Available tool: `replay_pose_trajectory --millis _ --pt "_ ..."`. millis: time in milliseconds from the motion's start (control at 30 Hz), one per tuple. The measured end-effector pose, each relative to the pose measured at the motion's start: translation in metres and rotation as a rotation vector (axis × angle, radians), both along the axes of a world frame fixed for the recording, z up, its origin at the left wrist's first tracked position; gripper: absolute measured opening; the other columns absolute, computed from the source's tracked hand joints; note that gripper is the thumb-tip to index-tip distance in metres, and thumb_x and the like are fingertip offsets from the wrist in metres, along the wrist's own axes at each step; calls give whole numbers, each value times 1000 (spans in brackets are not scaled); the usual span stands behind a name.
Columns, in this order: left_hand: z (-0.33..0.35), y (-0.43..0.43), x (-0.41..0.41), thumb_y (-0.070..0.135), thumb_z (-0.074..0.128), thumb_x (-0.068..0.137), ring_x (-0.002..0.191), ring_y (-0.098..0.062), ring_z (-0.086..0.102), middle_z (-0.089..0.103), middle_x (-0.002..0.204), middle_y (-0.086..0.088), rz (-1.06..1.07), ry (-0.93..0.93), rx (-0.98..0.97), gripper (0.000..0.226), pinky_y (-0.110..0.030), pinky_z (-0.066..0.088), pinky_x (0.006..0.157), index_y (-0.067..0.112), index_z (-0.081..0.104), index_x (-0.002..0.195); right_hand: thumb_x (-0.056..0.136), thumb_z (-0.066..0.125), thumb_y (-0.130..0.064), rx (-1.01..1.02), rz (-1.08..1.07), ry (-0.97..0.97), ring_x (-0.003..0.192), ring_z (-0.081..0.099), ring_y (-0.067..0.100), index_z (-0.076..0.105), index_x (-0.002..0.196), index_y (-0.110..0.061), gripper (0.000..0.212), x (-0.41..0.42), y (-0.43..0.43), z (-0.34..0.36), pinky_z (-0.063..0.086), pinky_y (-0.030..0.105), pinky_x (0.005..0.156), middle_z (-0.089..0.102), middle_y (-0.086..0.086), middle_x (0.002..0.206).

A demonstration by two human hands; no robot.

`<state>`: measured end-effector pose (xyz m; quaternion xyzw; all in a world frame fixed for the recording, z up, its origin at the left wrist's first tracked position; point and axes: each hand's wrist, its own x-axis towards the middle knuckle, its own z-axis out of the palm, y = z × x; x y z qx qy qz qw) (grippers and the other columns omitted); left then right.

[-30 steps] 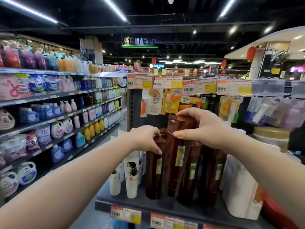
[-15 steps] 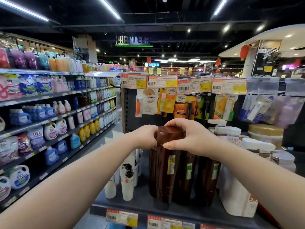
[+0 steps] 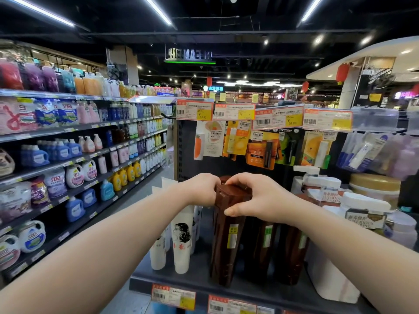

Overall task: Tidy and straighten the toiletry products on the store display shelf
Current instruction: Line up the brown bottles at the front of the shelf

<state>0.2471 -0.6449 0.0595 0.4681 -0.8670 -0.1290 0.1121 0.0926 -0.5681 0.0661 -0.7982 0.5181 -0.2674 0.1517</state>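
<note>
Dark ceiling (image 3: 249, 10); main light from long strip lights (image 3: 158, 12), with small spotlights (image 3: 318, 39) further back. Goods evenly and brightly lit. Pale glare on the price tags (image 3: 278, 116), print washed out. The brown bottle (image 3: 226, 245) in front reads dark, with shadow pooled at its foot. Wide-angle bending: the aisle shelves (image 3: 68, 130) curve at left. Hanging packets (image 3: 385, 152) at the right edge are smeared and soft.

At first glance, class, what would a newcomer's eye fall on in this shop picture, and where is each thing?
In the centre, the right hand grips the cap of a tall brown bottle on the display shelf, with the left hand curled against the cap's left side. Above them runs a bright row of orange-and-yellow price tags, and white tubes stand just left of the bottle.
</note>
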Motion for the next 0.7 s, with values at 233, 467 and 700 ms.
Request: replay_pose_trajectory --millis 233,467,700 --pt "4 -1 -2 15 59 78 61 -7 56 61 71 2 14 10 34 7 -17 41 48 18 58 85 67 78 -37 -6 2 6 93 56 0 51 108 -38 49 -4 1 3 47 19 80 57 -19 101" --pt "19 4 24 28 66 82 69 -9 64 69 92 -2 18 275 87 25 -22 53 69 17 61 104 69 77 -38 16 -7 49 96 56 4 52 115 -35 52 7 0 -2 48 23 82 56 -17 103" --pt "18 20 36 27 54 90 75 -9 64 66 84 7 11 459 -12 8 -19 47 64 27 63 91 69 68 -58 -119 -137 399 113 48 19 47 129 -36 67 18 0 -13 42 39 96 55 -6 122"
